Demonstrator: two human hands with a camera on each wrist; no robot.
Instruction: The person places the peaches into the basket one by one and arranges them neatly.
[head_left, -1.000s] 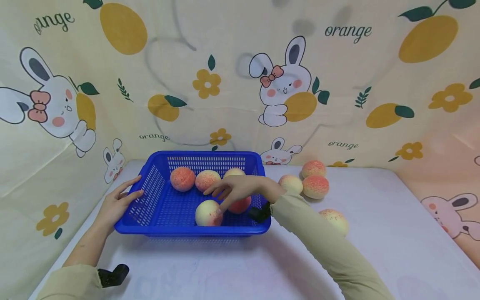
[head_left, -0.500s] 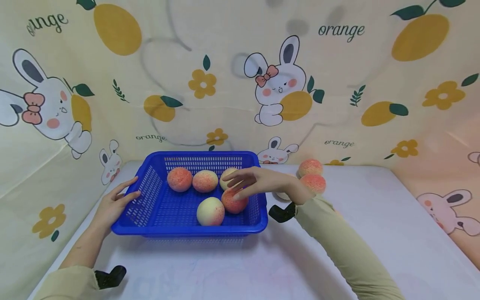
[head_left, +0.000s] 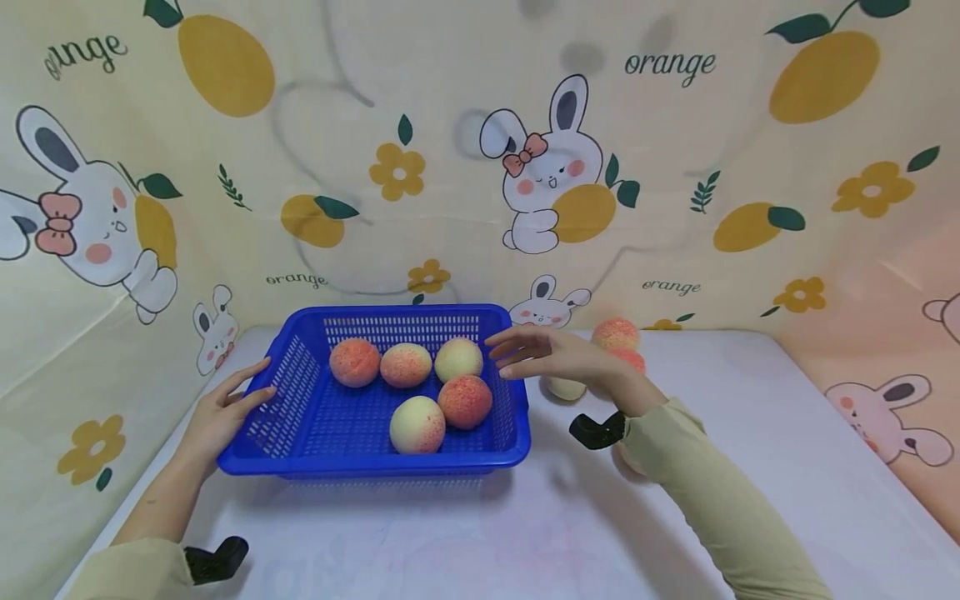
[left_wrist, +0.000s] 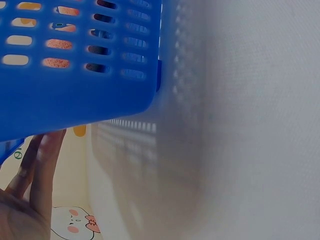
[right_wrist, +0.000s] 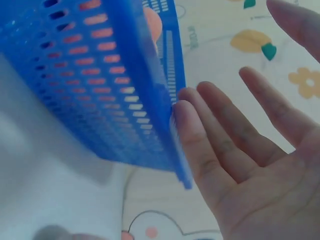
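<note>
In the head view, a blue plastic basket (head_left: 341, 429) holds several peaches, among them a pale one (head_left: 417, 425) in front and a red one (head_left: 466, 402) beside it. My left hand (head_left: 206, 425) rests its extended fingers against the basket's left rim; the left wrist view shows these fingers (left_wrist: 45, 170) straight by the rim. At the opposite side, my right hand (head_left: 551, 354) is just over the right rim, fingers extended and holding nothing. The right wrist view has its fingertips (right_wrist: 187, 112) at the rim, with the thumb spread apart.
Right of the basket, more peaches lie on the white table (head_left: 720, 417): a reddish one (head_left: 616, 334) at the back and a pale one (head_left: 566, 389) partly behind my right hand. Another is mostly hidden by the sleeve. A printed cloth (head_left: 450, 167) stands behind.
My right hand has moved from the pale peach inside the basket, rightward and up, to the right rim. The left hand stays at the left rim. The whole view has shifted slightly.
</note>
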